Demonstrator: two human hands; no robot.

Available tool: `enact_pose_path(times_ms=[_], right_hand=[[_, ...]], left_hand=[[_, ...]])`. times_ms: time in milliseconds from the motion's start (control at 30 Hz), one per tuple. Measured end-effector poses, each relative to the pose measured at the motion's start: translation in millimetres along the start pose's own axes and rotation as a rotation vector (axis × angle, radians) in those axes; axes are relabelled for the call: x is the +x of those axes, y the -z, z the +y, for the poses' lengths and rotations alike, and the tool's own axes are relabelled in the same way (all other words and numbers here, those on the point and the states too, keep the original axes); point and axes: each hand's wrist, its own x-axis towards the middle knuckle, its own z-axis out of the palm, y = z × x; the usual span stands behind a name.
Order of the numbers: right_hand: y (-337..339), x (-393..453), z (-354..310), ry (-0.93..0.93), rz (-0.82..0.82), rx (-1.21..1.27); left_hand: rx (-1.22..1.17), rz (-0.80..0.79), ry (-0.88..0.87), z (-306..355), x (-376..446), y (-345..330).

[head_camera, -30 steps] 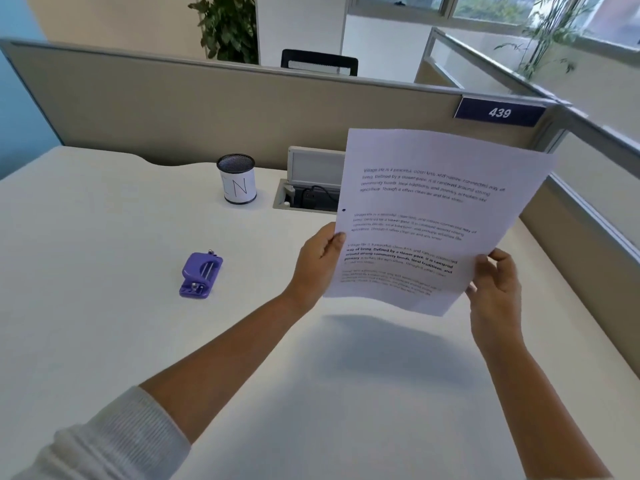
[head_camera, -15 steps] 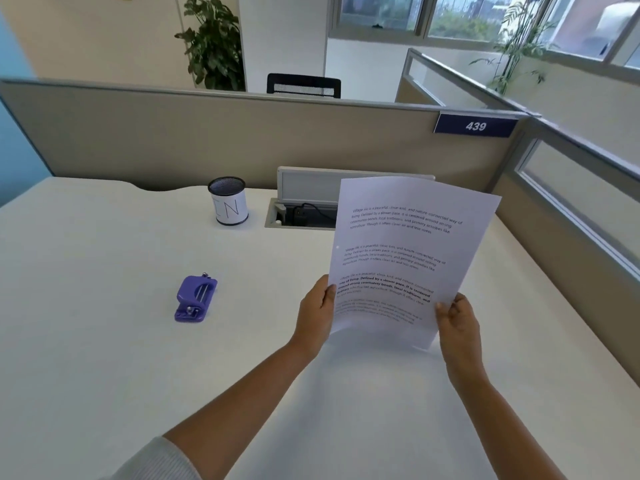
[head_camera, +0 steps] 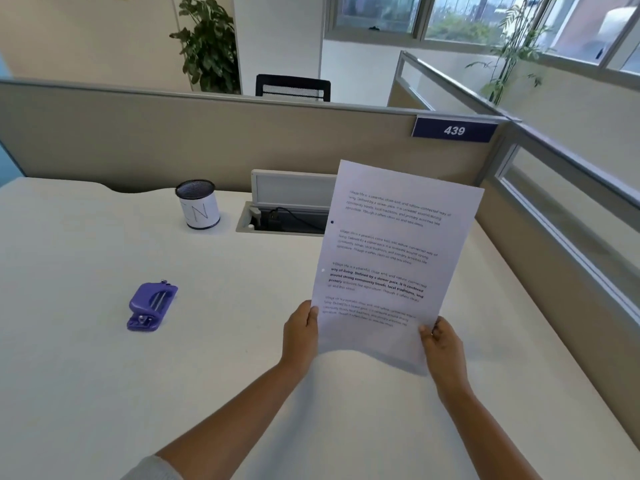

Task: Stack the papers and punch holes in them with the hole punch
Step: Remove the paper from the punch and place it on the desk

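Both hands pinch the papers (head_camera: 398,258) upright over the desk (head_camera: 86,375), left hand (head_camera: 300,336) and right hand (head_camera: 443,348) gripping the bottom corners; punch (head_camera: 151,306) sits at 9 o'clock.

- My left hand (head_camera: 300,336) reaches forward, forearm bare, its grip pinched shut with the thumb on top.
- My right hand (head_camera: 444,351) mirrors it, fingers curled, pinching closed, wrist straight.
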Motion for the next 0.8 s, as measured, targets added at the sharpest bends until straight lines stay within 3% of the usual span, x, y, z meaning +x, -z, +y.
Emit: enact_pose_path(times_ms=[167,367,667,800], right_hand=[[49.2,43.6,2.6,-0.007,0.08,-0.158],[112.2,90.0,29.9,-0.112,0.108,-0.346],[164.4,141.6,64.5,-0.27,0.083,-0.369],[169.7,156.9,71.4,-0.302,0.088,-0.348]], left_hand=[[-0.009,-0.003,0.061,27.6,2.8,-64.4],[0.154,-0.065,0.124,46.2,8.5,-132.8],[0.186,-0.244,0.218,53.7,8.3,-198.9],[0.181,-0.243,0.203,49.9,7.2,-208.5]])
